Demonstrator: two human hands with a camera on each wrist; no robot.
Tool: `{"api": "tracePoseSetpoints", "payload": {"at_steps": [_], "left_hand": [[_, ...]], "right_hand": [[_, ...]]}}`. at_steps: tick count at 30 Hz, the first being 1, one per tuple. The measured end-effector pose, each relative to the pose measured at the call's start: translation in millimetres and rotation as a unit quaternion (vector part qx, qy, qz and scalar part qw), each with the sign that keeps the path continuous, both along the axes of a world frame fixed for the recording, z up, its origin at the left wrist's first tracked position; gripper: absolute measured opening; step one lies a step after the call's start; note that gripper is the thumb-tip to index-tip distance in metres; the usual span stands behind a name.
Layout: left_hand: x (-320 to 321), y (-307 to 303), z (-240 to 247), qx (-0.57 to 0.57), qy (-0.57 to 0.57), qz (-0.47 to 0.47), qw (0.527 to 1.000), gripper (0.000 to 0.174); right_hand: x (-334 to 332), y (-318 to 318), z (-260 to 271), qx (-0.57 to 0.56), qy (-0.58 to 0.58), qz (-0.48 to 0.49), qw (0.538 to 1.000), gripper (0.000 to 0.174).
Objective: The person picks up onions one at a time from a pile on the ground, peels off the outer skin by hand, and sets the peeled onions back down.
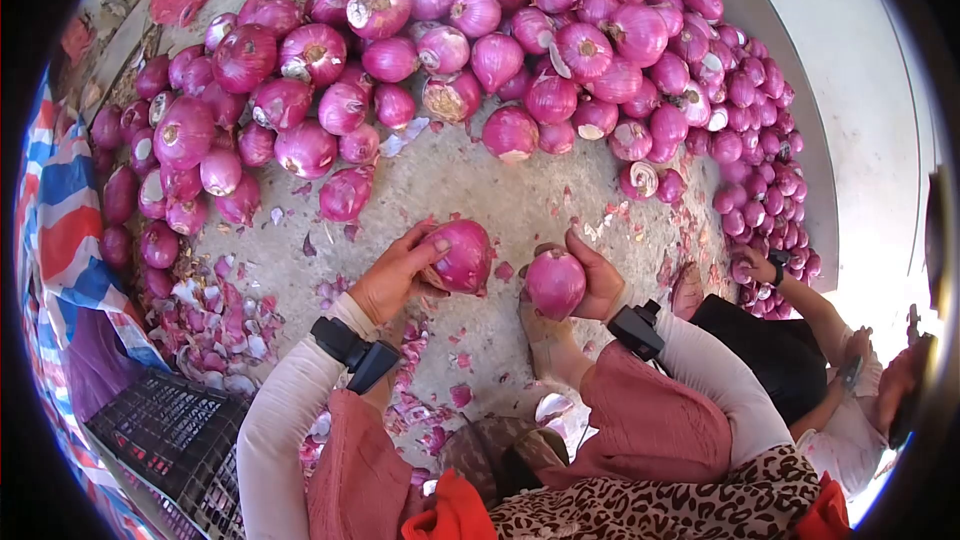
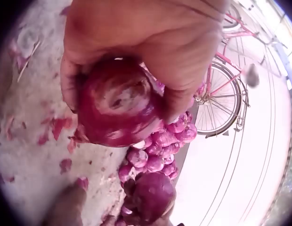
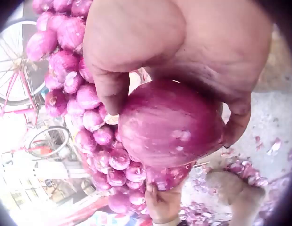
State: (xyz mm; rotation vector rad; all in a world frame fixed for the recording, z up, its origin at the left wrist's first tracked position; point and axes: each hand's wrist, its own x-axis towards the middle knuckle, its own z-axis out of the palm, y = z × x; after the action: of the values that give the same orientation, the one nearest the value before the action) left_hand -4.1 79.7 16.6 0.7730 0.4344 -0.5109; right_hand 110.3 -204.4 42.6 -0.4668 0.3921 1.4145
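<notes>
My left hand [image 1: 388,278] grips a large red onion [image 1: 462,256] from its left side, thumb across the front. In the left wrist view, the pale, rough end of that onion [image 2: 118,96] faces the camera. A second, smooth red onion [image 1: 556,284] sits in my right hand [image 1: 602,278], a short way to the right. The right wrist view shows thumb and fingers curled around this onion [image 3: 169,125], its skin glossy and purple. Both onions are held up over the concrete floor, apart from each other in the head view.
A big heap of red onions [image 1: 430,50] curves across the floor ahead and to the right. Loose skins [image 1: 225,325] litter the ground at left, near a black plastic crate [image 1: 170,430] and a striped sheet [image 1: 75,230]. Another person's hand [image 1: 755,265] reaches toward the heap at right.
</notes>
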Motion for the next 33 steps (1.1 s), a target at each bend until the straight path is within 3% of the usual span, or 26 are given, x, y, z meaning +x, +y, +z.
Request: {"api": "tracePoseSetpoints", "payload": {"at_steps": [2,5,6,9,12,15,18,21,22,24,28,31,33], "left_hand": [[0,-3,8,-0.058,-0.029,-0.011,0.998,0.066],[-2,-3,-4,-0.115,-0.004,-0.054,0.992,0.067],[-4,-5,-3,-0.114,0.007,-0.056,0.992,0.066],[-6,-9,-2,-0.112,0.033,-0.067,0.991,0.062],[-5,-12,0,-0.088,0.041,-0.105,0.99,0.056],[-7,-7,7,-0.009,0.025,-0.153,0.988,0.05],[-10,-10,3,0.05,-0.012,-0.191,0.98,0.046],[-12,-16,-3,0.088,-0.035,-0.251,0.963,0.047],[-13,-17,-1,0.099,-0.02,-0.26,0.96,0.048],[-11,-17,6,0.114,0.0,-0.288,0.951,0.05],[-15,-22,8,0.176,0.006,-0.277,0.945,0.053],[-20,-24,-4,0.186,0.017,-0.255,0.949,0.053],[-21,-22,-6,0.203,0.011,-0.259,0.944,0.052]], "right_hand": [[-3,6,-10,0.007,-0.01,0.041,0.999,0.048],[-9,25,3,-0.116,-0.213,0.167,0.956,0.054],[-11,31,8,-0.119,-0.228,0.204,0.945,0.066],[-12,52,19,-0.042,-0.294,0.277,0.914,0.081],[-7,54,6,-0.04,-0.398,0.336,0.853,0.09],[-3,59,6,-0.024,-0.353,0.373,0.858,0.093],[1,61,5,-0.036,-0.478,0.449,0.755,0.092],[-2,66,11,-0.035,-0.479,0.486,0.73,0.095],[-2,68,11,-0.03,-0.51,0.505,0.696,0.096],[-3,70,8,-0.026,-0.502,0.511,0.697,0.095],[-3,74,9,-0.028,-0.52,0.544,0.658,0.092],[-8,74,4,-0.061,-0.555,0.571,0.602,0.091],[-12,74,8,-0.073,-0.557,0.553,0.615,0.093]]}}
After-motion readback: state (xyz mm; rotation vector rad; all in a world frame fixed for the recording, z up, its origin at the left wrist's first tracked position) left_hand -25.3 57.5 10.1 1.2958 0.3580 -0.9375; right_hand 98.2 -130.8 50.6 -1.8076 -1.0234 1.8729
